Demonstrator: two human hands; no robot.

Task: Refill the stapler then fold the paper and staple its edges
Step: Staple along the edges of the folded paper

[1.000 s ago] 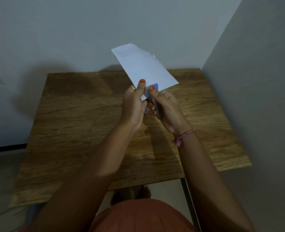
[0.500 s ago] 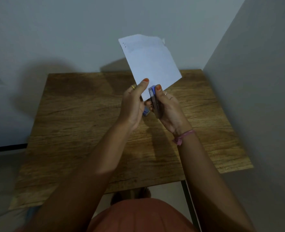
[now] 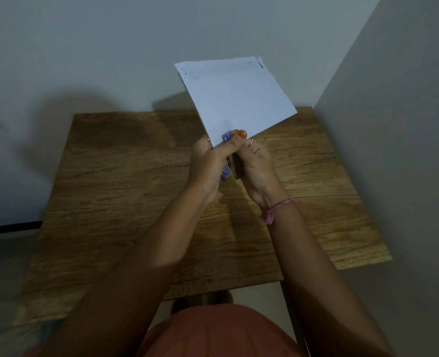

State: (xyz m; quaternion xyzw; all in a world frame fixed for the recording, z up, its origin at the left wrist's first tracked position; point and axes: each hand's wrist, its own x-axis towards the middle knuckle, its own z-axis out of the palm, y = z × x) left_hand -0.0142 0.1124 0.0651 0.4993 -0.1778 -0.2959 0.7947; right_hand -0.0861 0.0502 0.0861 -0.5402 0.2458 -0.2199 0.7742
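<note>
- Since the earlier head frames, paper (image 3: 235,99) has swung more upright and to the right; left thumb has come across over the stapler's blue top, where before it sat on the paper's left side.
- Head view: we see the folded white paper held up above the table (image 3: 125,176), a flat matte sheet, its top right corner slightly ragged, faint marks at its top left.
- Stapler (image 3: 227,161) sits at the paper's lower corner, between both hands; blue plastic body with a dull metal part below, mostly hidden.
- Left hand (image 3: 210,163) is curled, thumb pressed on the stapler top; fingers behind the paper edge.
- Right hand (image 3: 255,166) is wrapped round the stapler from the right side; pink band (image 3: 275,208) on the wrist.
- Table is rectangular, wood-grain top, brown with dark streaks.
</note>
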